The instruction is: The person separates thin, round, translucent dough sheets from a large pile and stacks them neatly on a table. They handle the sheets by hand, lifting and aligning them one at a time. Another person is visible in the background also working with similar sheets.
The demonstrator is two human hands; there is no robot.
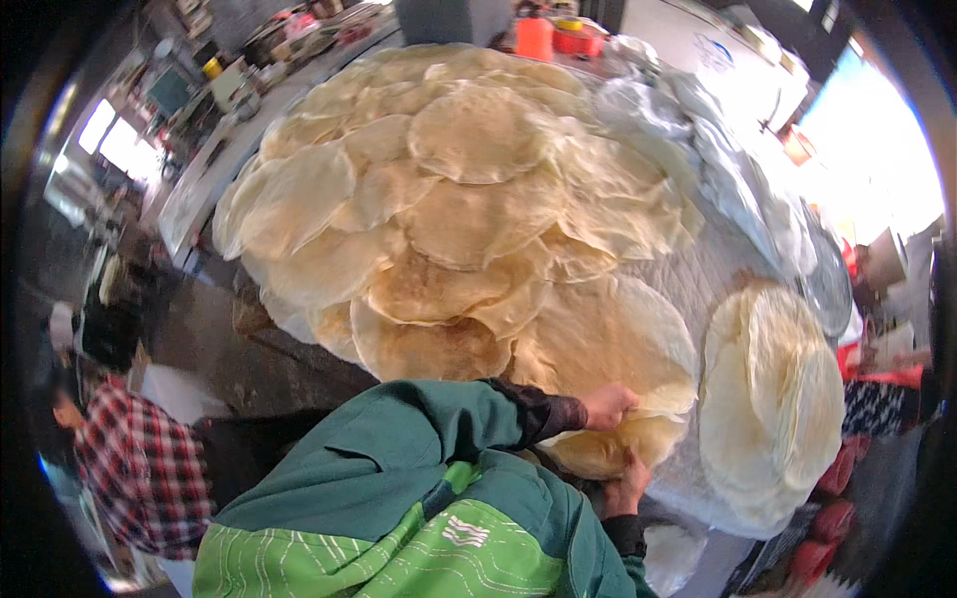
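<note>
My left hand (609, 406) pinches the near edge of a large, thin, round flatbread sheet (613, 336). Just below it, my right hand (628, 484) grips the rim of a sheet (598, 452) that hangs near my body, its thumb on top. Ahead of both hands spreads a wide heap of overlapping pale-tan round sheets (478, 134). To the right lies a separate stack of folded or overlapping sheets (774, 396) on the cloth-covered table (673, 276). The undersides of the held sheets and some of my fingers are hidden.
Clear plastic sheeting (718, 142) lies along the table's right side, by a round transparent lid or tray (826, 276). An orange container (534, 37) stands at the far edge. A person in a red checked shirt (146, 471) is at the left, near a long side bench (247, 142).
</note>
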